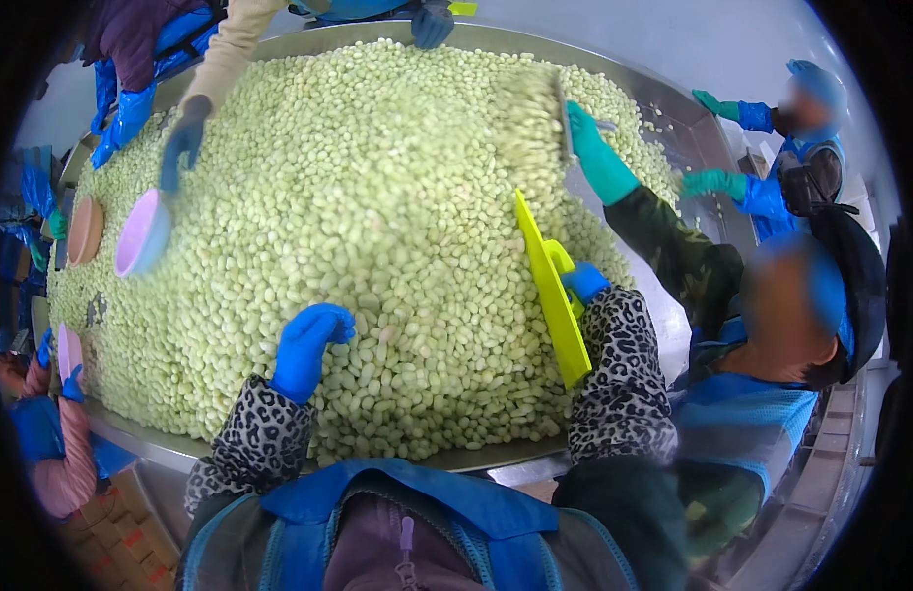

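A deep heap of pale green oval pieces, like broad beans [397, 256], fills a wide metal table with raised sides [476, 455]. My right hand [585, 282], in a blue glove, grips the handle of a yellow-green plastic scraper [553, 295]. The scraper's flat blade stands on edge at the right side of the heap. Over the near part of the beans is my left hand [310, 347], also blue-gloved. Its fingers curve loosely, and nothing shows in them. Leopard-print sleeves cover both my forearms.
Close on my right, a co-worker's green glove [596, 158] holds a blurred metal-looking board [563, 116] against the beans. Across the table, another worker's dark glove [185, 143] is near a pink-and-blue basin [141, 234]. A brown basin [85, 230] stands farther left. Cardboard boxes [121, 532] are at lower left.
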Available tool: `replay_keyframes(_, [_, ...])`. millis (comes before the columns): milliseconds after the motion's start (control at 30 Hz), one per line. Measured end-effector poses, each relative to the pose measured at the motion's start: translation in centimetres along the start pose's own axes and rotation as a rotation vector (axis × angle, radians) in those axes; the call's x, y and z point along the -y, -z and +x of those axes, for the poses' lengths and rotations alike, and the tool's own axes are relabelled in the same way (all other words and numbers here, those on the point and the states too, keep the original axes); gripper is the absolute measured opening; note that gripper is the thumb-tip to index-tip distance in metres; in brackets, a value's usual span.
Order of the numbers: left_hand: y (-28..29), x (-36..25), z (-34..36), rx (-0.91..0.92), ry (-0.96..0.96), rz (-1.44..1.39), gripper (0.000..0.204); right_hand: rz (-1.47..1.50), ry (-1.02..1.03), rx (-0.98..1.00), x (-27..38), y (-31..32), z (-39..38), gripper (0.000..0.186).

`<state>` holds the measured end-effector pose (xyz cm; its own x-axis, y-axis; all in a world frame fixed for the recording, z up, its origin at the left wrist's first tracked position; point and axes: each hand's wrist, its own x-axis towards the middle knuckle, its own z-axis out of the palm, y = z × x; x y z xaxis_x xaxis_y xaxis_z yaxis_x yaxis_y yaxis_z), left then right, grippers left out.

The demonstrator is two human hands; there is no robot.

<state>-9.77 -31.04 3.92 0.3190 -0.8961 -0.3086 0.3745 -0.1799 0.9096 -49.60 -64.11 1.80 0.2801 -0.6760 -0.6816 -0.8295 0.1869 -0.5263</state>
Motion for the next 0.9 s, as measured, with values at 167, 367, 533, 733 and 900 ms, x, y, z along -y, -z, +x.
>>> replay_keyframes(167, [-2.3,-1.6,0.8,0.066,-0.045,-0.024,0.023,-0.221,0.044,0.029,5.0,-1.5,-2.2,0.044])
replay_keyframes(367, [-3.0,-3.5,0.0,0.038,-0.067,0.028,0.023,-0.11,0.213,0.054,4.0,-7.7,-1.6,0.038])
replay_keyframes(533, [0.3,-3.4,-1.1,-0.113,-0.128,0.054,0.024,0.036,0.402,0.097,7.9,-12.3,-7.1,0.037])
replay_keyframes(733, [2.6,-4.8,-1.9,-0.251,-0.138,0.131,0.027,0.589,0.329,0.084,8.4,-16.2,-10.3,0.039])
replay_keyframes(900, [3.9,-3.5,-2.4,-0.312,-0.164,0.321,0.018,0.67,0.284,-0.076,5.9,-15.3,-12.0,0.042])
